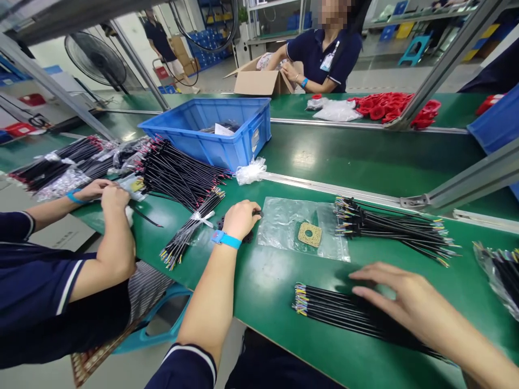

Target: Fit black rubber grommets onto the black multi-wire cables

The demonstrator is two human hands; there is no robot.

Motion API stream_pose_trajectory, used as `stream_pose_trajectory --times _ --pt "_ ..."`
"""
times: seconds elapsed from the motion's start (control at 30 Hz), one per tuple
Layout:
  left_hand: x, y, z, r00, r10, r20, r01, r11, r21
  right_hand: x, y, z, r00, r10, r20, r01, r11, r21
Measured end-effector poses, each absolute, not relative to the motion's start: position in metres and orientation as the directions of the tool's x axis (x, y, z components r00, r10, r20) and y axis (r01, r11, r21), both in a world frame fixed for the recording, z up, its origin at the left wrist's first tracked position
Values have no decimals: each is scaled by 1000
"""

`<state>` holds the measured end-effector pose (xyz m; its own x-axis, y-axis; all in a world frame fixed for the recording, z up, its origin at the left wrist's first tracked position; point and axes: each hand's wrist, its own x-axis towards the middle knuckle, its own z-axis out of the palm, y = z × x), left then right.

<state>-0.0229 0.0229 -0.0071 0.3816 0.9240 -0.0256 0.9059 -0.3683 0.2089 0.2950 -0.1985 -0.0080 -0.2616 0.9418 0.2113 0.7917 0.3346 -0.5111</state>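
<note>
Near the counter's front edge (263, 292), right hand (409, 297) open over loose cables (344, 309), which a low sweep could scatter. Left hand (240, 219) apparently pinching a black part (259, 214)

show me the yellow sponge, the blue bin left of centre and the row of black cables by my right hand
yellow sponge (315, 236), head view, on its face, right of the hole
blue bin (215, 148), head view, on its near wall
row of black cables (344, 309), head view, on the sheaths, partway along

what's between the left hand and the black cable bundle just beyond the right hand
In the head view, a clear plastic bag and, within its outline, a holed yellow sponge lie there.
</note>
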Motion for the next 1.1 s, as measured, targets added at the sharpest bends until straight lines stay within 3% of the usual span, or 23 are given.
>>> stream_pose_trajectory --times 0.27,0.43,0.6,0.77,0.97,1.1 --pt "-18 20 -7 410 912 18 879 -400 261 263 -199 -33 -335 939 78 750 315 -581" --pt "-17 17 -4 388 915 109 858 -402 320 263 -198 -27 -231 961 151 728 274 -629" --pt "-15 13 -6 393 888 240 777 -460 431 261 -188 -21 -169 884 437 828 368 -424" --pt "-13 10 -5 404 877 261 734 -481 479 260 -176 -23 -176 819 547 912 345 -223" --pt "-10 4 1 465 878 116 780 -468 415 259 -172 -33 -156 787 597 930 321 -180" --pt "-12 3 1 554 832 27 766 -522 375 254 -175 -29 -118 804 583 915 316 -251"
